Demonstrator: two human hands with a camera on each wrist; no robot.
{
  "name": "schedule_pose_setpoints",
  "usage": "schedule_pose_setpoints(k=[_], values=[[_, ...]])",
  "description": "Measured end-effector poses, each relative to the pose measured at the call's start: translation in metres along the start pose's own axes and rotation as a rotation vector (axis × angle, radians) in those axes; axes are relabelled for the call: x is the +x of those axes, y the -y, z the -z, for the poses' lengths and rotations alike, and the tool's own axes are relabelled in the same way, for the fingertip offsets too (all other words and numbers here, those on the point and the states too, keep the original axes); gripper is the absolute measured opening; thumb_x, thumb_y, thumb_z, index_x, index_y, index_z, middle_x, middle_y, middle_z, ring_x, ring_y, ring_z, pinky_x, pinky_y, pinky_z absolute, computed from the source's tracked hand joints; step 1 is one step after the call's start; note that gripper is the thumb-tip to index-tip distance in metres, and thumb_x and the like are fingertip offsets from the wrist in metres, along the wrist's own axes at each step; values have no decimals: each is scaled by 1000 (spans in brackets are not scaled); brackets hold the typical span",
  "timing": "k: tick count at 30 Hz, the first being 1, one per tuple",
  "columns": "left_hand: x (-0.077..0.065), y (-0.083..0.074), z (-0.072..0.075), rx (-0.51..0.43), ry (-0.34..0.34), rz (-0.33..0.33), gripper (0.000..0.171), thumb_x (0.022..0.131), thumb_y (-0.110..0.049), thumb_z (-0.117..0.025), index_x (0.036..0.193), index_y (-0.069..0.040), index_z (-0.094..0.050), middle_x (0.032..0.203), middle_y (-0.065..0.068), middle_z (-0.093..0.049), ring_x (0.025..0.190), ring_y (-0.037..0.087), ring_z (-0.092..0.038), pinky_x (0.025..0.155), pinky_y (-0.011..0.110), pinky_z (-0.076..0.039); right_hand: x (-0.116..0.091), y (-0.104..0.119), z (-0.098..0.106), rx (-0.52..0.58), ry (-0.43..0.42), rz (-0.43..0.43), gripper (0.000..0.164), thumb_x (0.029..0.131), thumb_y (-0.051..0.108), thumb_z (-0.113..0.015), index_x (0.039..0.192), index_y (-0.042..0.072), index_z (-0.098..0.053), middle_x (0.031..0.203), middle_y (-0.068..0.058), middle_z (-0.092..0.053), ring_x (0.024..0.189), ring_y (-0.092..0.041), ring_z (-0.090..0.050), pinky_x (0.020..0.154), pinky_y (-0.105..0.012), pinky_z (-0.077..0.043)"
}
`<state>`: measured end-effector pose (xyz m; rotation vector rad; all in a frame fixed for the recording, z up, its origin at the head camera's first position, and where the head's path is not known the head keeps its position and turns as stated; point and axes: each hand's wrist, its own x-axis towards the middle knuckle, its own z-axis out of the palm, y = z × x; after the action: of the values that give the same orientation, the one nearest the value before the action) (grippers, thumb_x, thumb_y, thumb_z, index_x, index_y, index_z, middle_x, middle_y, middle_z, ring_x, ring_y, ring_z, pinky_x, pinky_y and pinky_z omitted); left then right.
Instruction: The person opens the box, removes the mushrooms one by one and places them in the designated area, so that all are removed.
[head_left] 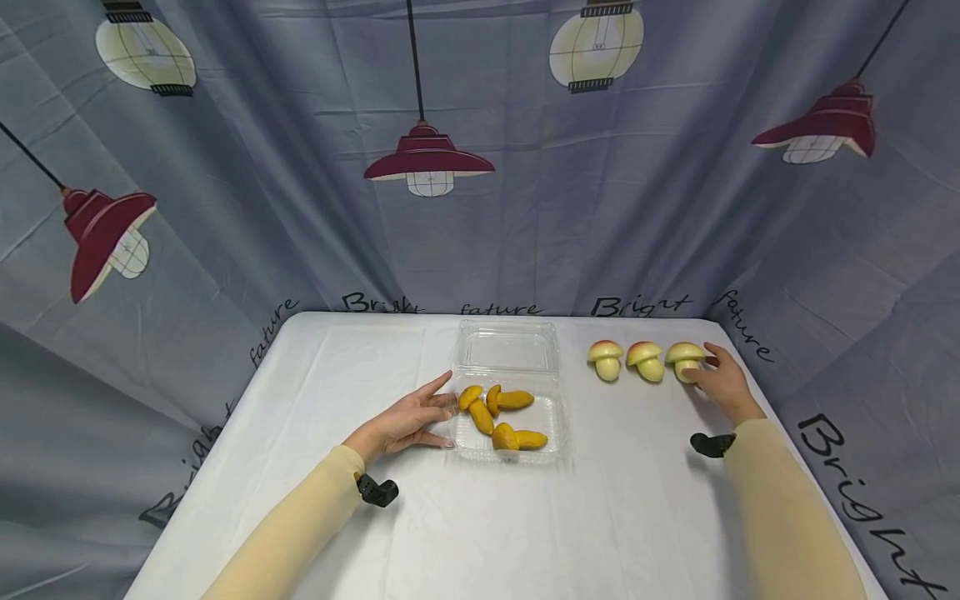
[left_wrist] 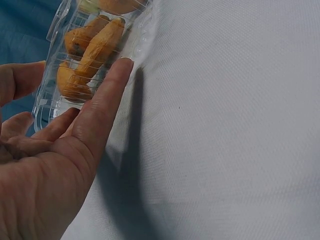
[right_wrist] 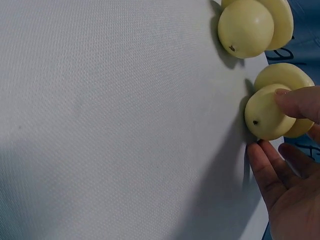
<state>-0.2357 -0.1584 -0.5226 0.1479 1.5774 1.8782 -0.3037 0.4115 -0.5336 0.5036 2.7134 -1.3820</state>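
Observation:
A clear plastic clamshell box (head_left: 558, 429) lies with its lid (head_left: 506, 346) folded back, and several orange-yellow toy mushrooms (head_left: 515, 400) lie in its base. My left hand (head_left: 408, 423) is at the box's left side, its fingers spread and fairly straight against the wall. At the right, my right hand (head_left: 723, 385) is on the rightmost pale toy mushroom (head_left: 684, 353). In the right wrist view, the thumb (right_wrist: 302, 104) lies on the stem of that mushroom (right_wrist: 267, 112) and a finger curls behind its cap. The other fingers are below it.
Two more pale mushrooms with reddish caps, a middle one (head_left: 646, 360) and a left one (head_left: 605, 358), stand in a row beside the held one. A white cloth covers the table (head_left: 585, 533). Grey-blue curtains (head_left: 480, 242) printed with lamps hang around its back and sides.

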Motion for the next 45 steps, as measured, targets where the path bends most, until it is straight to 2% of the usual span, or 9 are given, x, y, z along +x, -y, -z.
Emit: schedule_pose_setpoints(k=[13,17,22,25,30,37,45], values=[[0,-1,0,-1,2,-8,86,102,2,-54,166,-33,-9,170,19,-7,150,43,-24,91,51,-60,-3,5,1,4,-4,-45,91,97,20,-66,163,2,-5,163,-34,-14,144,-54,-26,116,-68,-29],[-1,-1,-1,-7,0,-4,86,102,3,-54,166,-34,-10,170,19,-6,150,43,-24,91,51,-60,-3,5,2,15,3,-44,92,98,21,-66,163,1,-5,163,-34,-14,143,-53,-29,115,-65,-33],[-1,0,-1,-5,0,-4,86,102,3,-53,166,-32,-9,170,18,-7,150,42,-25,90,50,-60,-9,5,7,35,16,-10,94,97,24,-67,163,0,-4,162,-36,-12,139,-54,-37,111,-62,-41],[-1,0,0,3,3,-5,86,102,3,-52,167,-31,-7,170,19,-7,149,43,-25,90,50,-60,-13,6,11,28,17,10,95,98,29,-66,163,-1,-3,162,-37,-11,138,-55,-37,110,-62,-41],[0,0,1,6,3,-3,86,102,2,-53,167,-31,-7,170,20,-6,150,43,-25,91,50,-60,-17,9,15,32,11,44,92,101,37,-60,163,-1,-3,162,-38,-10,140,-57,-32,111,-64,-40],[0,0,0,4,5,-4,86,102,3,-53,167,-30,-6,170,20,-6,150,44,-24,92,52,-59,-19,17,19,-10,-55,88,91,102,48,-54,164,2,-4,163,-35,-11,146,-55,-20,114,-69,-30],[0,0,0,1,-10,0,85,102,2,-54,166,-33,-11,170,18,-8,150,43,-25,92,52,-59,-26,30,21,-14,-67,164,92,102,50,-55,165,5,-6,165,-32,-13,147,-54,-19,113,-72,-28]])
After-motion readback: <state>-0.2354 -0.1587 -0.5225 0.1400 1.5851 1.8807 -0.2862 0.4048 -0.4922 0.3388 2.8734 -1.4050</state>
